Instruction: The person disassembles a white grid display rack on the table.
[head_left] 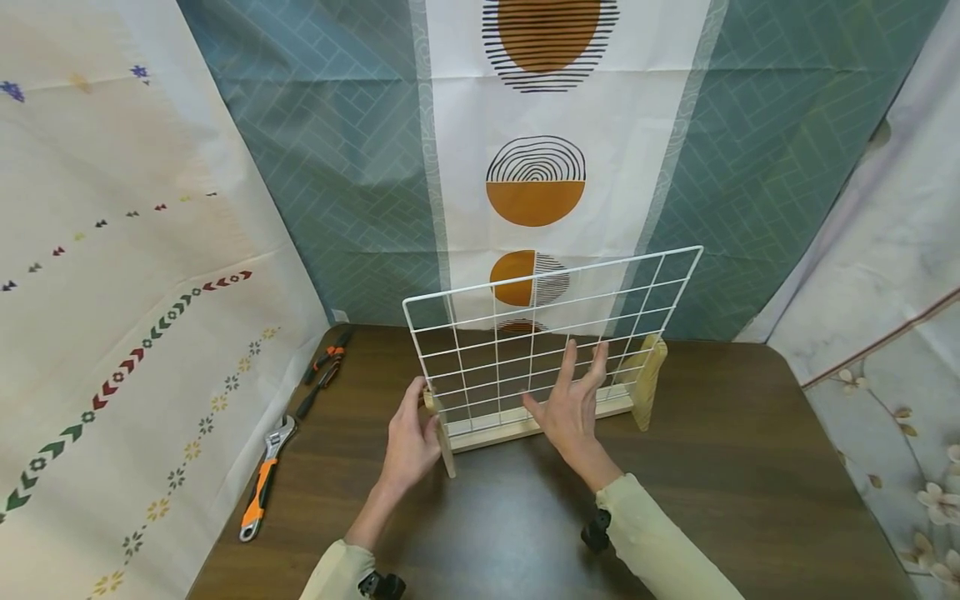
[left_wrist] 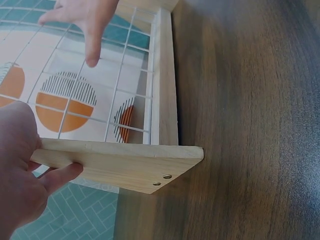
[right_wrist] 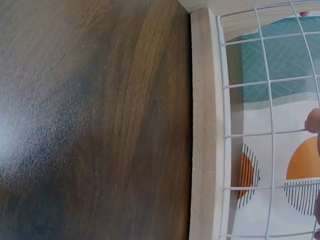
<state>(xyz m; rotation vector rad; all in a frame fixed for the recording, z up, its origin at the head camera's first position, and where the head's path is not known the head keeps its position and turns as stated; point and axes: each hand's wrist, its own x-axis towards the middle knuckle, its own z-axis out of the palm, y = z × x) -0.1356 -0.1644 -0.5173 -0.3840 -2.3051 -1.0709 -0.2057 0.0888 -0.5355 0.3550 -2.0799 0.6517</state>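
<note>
A white wire grid (head_left: 480, 287) stands tilted on a pale wooden frame, which has a bottom bar (head_left: 495, 435), a left side panel (head_left: 444, 435) and a right side panel (head_left: 647, 383). My left hand (head_left: 408, 442) grips the upper edge of the left panel; the left wrist view shows its fingers around that panel (left_wrist: 135, 167), above two metal fasteners (left_wrist: 167, 176). In front of the grid, my right hand (head_left: 573, 412) has its fingers spread, with fingertips at the wires. Only a bit of the right hand (right_wrist: 314, 121) appears in the right wrist view.
On the left of the dark wooden table (head_left: 720, 500) lies an adjustable wrench (head_left: 260, 492) with an orange and black handle. Beyond it are black-and-orange hand tools (head_left: 324, 367), their kind unclear. Patterned cloths (head_left: 360, 167) hang behind and at both sides.
</note>
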